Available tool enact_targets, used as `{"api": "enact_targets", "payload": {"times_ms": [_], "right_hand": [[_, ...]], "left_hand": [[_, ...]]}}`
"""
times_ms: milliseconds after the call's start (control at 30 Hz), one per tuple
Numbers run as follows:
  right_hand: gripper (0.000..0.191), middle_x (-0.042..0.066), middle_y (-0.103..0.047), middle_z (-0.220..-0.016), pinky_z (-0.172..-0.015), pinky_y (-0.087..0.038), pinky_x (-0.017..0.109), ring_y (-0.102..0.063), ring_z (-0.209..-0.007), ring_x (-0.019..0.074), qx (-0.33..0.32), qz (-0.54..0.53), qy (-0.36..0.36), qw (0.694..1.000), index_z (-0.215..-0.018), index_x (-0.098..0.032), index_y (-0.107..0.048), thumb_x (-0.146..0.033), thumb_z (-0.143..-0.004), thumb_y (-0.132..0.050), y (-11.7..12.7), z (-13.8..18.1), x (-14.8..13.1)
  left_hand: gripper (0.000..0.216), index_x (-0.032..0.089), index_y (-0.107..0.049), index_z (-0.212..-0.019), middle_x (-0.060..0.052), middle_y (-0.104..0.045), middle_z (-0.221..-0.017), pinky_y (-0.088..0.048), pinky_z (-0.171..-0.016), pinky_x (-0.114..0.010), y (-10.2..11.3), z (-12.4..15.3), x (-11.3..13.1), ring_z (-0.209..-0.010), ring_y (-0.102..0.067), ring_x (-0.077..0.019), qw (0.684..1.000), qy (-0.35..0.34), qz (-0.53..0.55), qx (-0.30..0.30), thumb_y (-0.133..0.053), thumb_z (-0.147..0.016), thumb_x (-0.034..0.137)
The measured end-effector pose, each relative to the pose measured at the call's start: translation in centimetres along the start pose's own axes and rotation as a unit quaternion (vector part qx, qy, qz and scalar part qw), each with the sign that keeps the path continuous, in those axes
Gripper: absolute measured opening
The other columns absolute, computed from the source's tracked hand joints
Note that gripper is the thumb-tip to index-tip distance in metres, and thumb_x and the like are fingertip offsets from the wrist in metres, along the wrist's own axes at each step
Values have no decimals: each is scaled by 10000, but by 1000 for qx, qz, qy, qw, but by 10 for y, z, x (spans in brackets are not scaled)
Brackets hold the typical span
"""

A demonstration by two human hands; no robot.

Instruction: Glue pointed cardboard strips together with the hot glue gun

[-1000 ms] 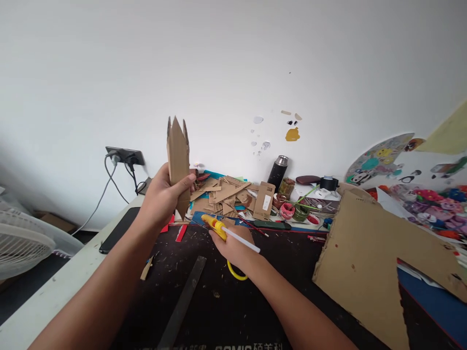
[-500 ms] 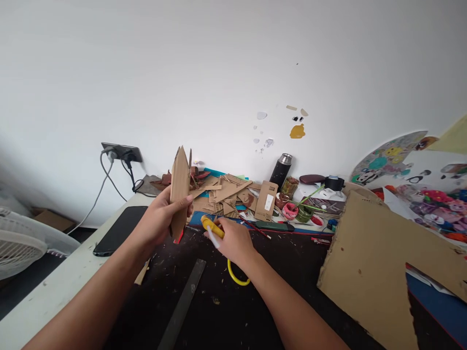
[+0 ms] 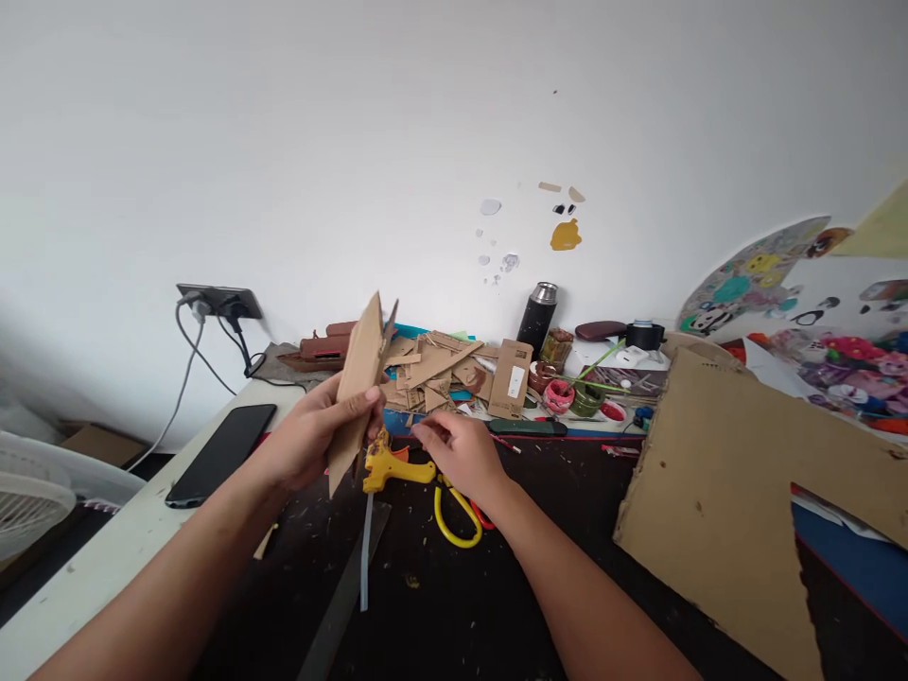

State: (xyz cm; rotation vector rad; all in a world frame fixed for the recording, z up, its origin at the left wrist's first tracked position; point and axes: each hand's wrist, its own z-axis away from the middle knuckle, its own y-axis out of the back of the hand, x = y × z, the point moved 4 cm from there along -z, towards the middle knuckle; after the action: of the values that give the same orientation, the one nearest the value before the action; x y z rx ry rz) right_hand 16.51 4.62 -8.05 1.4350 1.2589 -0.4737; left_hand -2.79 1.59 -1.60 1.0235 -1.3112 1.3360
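Note:
My left hand (image 3: pixel 330 426) is closed around a pointed cardboard piece (image 3: pixel 364 355), held upright and tilted right. A second thin pointed edge shows just behind it. On the dark work surface below lies a yellow hot glue gun (image 3: pixel 397 470), a pale glue stick (image 3: pixel 366 553) sticking out of its back toward me. My right hand (image 3: pixel 464 454) hovers by the glue gun's handle end, its fingers loosely bent and apart with nothing in them. Scissors (image 3: pixel 458 544) with yellow and red handles lie under that hand. A metal ruler (image 3: pixel 340 615) rests in front of the glue gun.
Cardboard scraps (image 3: pixel 432 374) pile up at the back, beside a brown model boat (image 3: pixel 319 350). A black thermos (image 3: pixel 537 317) and paint jars (image 3: pixel 559 395) stand right of them. A large cardboard sheet (image 3: pixel 716 520) fills the right; a phone (image 3: pixel 219 454) lies left.
My right hand has let go of the glue gun, which now lies on the surface with its glue stick toward me. The cardboard in my left hand has tilted rightward. The view has shifted slightly.

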Motion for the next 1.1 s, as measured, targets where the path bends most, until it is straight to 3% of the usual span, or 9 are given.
{"api": "enact_targets", "payload": {"times_ms": [100,167,267,367,533,767,1100], "right_hand": [[374,26,-723,-770,-640,-497,278,-684,-686,180,16,-170,-40,985,-937,-202,-713,-560,-995,-620,6,-5,5],[454,24,-701,-741,-524,-452,265,-667,-627,185,18,-252,-71,965,-956,-205,-695,-657,-933,-658,9,-8,8],[568,33,-704,-766,-467,-428,257,-677,-615,195,13,-339,-91,936,-1028,-205,-696,-749,-869,-671,14,-12,7],[559,29,-700,-815,-487,-441,246,-690,-630,181,-4,-393,-88,915,-1066,-209,-699,-733,-873,-680,17,-13,0],[514,25,-675,-851,-465,-422,242,-656,-574,146,-34,-420,-76,904,-1000,-201,-689,-705,-911,-642,19,-11,-11],[495,-3,-620,-766,-450,-418,250,-632,-542,143,-26,-407,-88,909,-930,-206,-652,-701,-900,-657,17,-11,-4],[520,-4,-618,-772,-462,-416,264,-630,-548,144,-53,-402,-89,910,-882,-211,-616,-730,-915,-624,11,-8,-6]], "left_hand": [[411,198,-627,-968,3,-645,-728,-464,-524,-252,-18,-4,-5,-590,-580,-151,999,12,-1,-36,-888,-765,442],[405,188,-618,-913,-1,-647,-741,-456,-518,-239,-27,-5,-10,-590,-584,-141,999,16,2,-49,-897,-759,438],[396,180,-627,-907,-1,-644,-760,-451,-508,-224,-38,-2,-21,-583,-591,-129,997,34,20,-70,-906,-756,417],[390,179,-638,-928,-5,-641,-769,-465,-518,-224,-46,2,-34,-584,-604,-129,993,69,40,-87,-902,-766,415],[380,169,-637,-867,-15,-634,-761,-453,-505,-213,-52,3,-42,-567,-587,-116,991,88,40,-92,-885,-783,444],[345,175,-640,-852,-2,-617,-763,-453,-519,-212,-56,2,-45,-574,-594,-111,990,83,26,-113,-863,-815,436],[398,173,-631,-828,7,-623,-729,-444,-526,-220,-58,11,-41,-572,-587,-114,993,74,10,-89,-898,-765,461]]}}
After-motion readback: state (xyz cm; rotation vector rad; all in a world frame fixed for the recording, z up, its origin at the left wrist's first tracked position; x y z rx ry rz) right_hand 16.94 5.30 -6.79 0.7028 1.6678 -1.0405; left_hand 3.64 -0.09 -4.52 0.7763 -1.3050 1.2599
